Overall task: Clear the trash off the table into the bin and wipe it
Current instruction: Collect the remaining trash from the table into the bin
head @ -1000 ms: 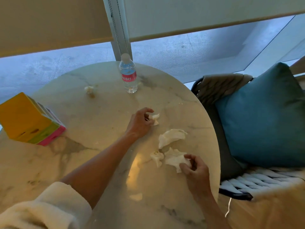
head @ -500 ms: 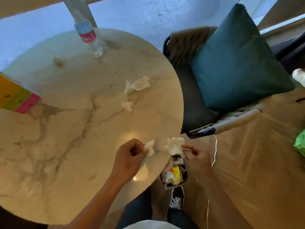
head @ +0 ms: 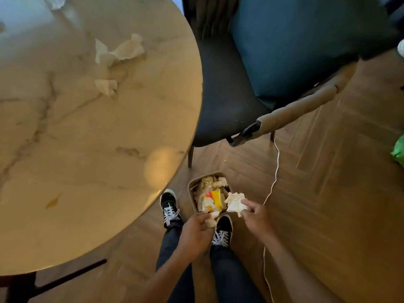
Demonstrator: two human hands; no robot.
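Both hands (head: 227, 221) hold tissues (head: 235, 203) over bin (head: 192, 194).

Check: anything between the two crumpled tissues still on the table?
Nothing. In the head view the larger tissue and the smaller tissue lie apart, with only bare marble table between them.

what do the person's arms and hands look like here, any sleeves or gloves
Both forearms are bare up to the bottom edge of the frame, with no sleeve showing. The left hand and right hand wear no gloves; no rings, watch or markings can be made out.
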